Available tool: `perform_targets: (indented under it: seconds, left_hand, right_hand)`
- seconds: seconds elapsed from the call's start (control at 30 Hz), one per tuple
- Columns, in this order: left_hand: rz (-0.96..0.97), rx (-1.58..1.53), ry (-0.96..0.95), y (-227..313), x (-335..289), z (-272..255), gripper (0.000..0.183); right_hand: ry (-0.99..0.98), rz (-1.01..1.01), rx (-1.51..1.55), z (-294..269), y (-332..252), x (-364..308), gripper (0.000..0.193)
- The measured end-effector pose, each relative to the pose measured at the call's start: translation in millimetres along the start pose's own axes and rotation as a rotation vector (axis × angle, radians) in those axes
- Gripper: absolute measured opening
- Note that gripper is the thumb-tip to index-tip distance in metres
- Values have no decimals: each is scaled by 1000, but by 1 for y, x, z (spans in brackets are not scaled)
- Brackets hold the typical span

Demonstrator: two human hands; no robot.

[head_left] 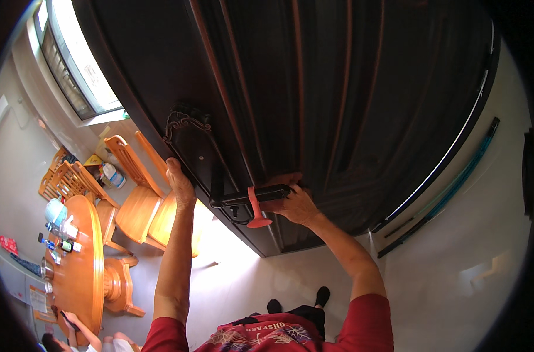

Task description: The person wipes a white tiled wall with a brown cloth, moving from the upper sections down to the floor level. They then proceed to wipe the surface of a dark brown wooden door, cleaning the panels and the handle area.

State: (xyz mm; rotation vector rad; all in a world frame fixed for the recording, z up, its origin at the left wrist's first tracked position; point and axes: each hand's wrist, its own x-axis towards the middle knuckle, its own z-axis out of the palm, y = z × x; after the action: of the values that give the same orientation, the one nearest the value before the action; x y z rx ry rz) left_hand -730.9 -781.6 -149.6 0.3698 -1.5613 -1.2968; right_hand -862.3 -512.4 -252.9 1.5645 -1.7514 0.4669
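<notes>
A dark brown panelled door (267,88) stands ajar in front of me. My left hand (181,183) grips its free edge beside the ornate handle plate; the fingertips are partly hidden behind that edge. A dark lever handle (237,197) sticks out from the plate toward the right. The end of this lever is held by my right hand (298,205), with the fingers bent round it. Looped over the lever, just left of my right hand, hangs a pink rubbery band with a flared, cup-like end (258,220).
A round wooden table (94,252) with bottles and a covered bowl stands at left, with wooden chairs (139,214) around it. Another person (82,331) sits at its near side holding a dark object. Long dark-and-teal poles (449,190) lean by the right wall.
</notes>
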Motion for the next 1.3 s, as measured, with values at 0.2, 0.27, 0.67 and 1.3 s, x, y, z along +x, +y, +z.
perform_targets:
  seconds: [0.2,0.27,0.67,1.3]
  left_hand:
    - [37,73,4,3,-3,-4,71]
    - [86,155,48,13,-8,-2,65]
    - [210,183,15,44,-18,6,53]
    - [137,73,-66,59,-40,-3,57]
  right_hand:
    - [-188,-46,82,17,-12,-56,20]
    - [-145,126,221,-7,-7,-60,22]
    - [237,-188,-3,-142,-36,200,29]
    - [199,-425,-112,-165,-69,218,25]
